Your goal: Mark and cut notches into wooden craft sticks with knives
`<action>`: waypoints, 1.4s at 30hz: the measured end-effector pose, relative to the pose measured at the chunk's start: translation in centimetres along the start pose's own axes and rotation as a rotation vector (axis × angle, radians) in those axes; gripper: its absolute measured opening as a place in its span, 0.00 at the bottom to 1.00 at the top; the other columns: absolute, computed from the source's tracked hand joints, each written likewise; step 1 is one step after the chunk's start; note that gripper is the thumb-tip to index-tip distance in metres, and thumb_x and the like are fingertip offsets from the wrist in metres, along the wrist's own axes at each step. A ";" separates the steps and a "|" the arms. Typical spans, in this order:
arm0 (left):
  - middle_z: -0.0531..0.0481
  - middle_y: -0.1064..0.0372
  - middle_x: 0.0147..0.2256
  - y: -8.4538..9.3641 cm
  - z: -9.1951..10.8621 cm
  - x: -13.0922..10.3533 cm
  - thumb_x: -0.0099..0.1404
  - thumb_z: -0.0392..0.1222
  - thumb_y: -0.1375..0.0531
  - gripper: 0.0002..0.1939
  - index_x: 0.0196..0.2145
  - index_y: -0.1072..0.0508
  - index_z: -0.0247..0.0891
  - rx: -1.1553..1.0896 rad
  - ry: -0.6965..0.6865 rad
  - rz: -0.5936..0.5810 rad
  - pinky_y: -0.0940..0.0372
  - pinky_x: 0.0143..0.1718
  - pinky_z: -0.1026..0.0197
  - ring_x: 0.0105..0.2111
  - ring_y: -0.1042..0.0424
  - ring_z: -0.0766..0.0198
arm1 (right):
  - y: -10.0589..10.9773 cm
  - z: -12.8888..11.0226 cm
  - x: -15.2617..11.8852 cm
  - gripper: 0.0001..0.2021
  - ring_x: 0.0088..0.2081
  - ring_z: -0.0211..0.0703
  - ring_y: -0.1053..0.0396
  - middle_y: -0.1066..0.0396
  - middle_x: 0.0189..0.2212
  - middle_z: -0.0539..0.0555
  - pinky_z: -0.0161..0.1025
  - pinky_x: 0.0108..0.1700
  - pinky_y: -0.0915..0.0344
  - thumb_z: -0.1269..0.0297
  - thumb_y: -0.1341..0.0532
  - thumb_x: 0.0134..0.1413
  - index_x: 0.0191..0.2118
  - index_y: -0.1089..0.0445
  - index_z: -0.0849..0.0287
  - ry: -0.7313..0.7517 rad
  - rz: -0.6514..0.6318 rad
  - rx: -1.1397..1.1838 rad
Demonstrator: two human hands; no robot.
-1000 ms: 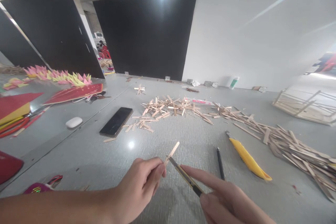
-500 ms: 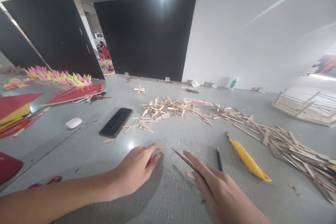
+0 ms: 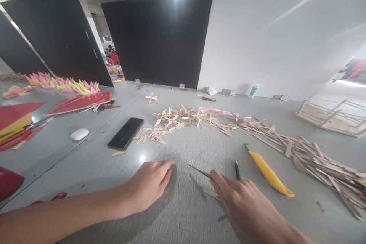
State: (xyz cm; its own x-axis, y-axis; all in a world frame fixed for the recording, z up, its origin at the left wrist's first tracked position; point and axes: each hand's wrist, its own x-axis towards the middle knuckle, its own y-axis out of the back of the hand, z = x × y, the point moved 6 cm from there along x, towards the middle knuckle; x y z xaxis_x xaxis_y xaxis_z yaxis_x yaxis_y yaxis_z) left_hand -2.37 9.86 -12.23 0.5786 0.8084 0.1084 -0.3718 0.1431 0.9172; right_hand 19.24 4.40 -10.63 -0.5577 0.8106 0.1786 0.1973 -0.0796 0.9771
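Dark metal with a brass tone forms the slim craft knife, located low above the grey tabletop at near centre, tip directed to the far left. Right hand: closed on the knife's rear portion, knuckles upward. Left hand: low at the tabletop, left of the tip, fingers curled; whether anything is enclosed cannot be determined.

A small pale wooden sliver lies at the knife tip; contact is not discernible. A flat, pale wooden stick lies at the near side of the knife, its right end hidden by the right hand.

Handling, by judgement: the knife is light, stiff and probably smooth; hold it well behind the tip, between thumb and fingers, and keep the left fingers off the blade line. The stick is likely very light, dry and rigid, liable to split along its length; pinch it by the flat faces near one end. The sliver is probably fragile; lift it with the fingertips only.
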 end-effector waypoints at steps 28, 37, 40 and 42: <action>0.48 0.23 0.34 0.2 0.6 -0.1 0.78 0.35 0.53 0.13 0.49 0.30 0.38 0.052 -0.049 0.003 0.41 0.27 0.58 0.29 0.23 0.57 | -1.5 0.5 0.0 0.11 0.16 0.43 0.36 0.33 0.20 0.45 0.43 0.21 0.57 0.80 0.53 0.62 0.39 0.47 0.53 0.029 -0.019 -0.095; 0.44 0.21 0.39 -0.2 0.2 0.0 0.78 0.36 0.53 0.15 0.56 0.32 0.37 0.052 -0.055 0.019 0.38 0.27 0.57 0.33 0.21 0.54 | -1.4 1.0 0.0 0.10 0.16 0.37 0.41 0.35 0.19 0.44 0.41 0.22 0.56 0.78 0.52 0.65 0.36 0.44 0.53 -0.033 -0.002 -0.071; 0.44 0.21 0.40 -0.4 0.0 0.0 0.78 0.36 0.53 0.15 0.56 0.32 0.37 0.049 -0.062 0.021 0.37 0.26 0.57 0.33 0.20 0.53 | -1.3 0.9 -0.2 0.10 0.18 0.37 0.42 0.37 0.20 0.44 0.40 0.23 0.55 0.78 0.52 0.63 0.36 0.43 0.54 -0.038 -0.005 -0.069; 0.43 0.21 0.41 -0.5 0.0 0.0 0.78 0.36 0.52 0.15 0.57 0.32 0.37 0.050 -0.066 0.025 0.37 0.27 0.57 0.33 0.20 0.53 | -1.1 0.9 -0.2 0.10 0.19 0.38 0.43 0.37 0.21 0.45 0.40 0.24 0.56 0.79 0.51 0.61 0.37 0.43 0.54 -0.042 -0.002 -0.072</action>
State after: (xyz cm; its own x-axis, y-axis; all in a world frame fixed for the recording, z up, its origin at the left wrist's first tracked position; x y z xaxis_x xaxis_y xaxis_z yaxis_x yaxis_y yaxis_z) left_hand -2.17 9.82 -12.66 0.6167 0.7717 0.1555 -0.3510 0.0928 0.9318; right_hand 19.87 4.87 -11.88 -0.5236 0.8341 0.1736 0.1375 -0.1183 0.9834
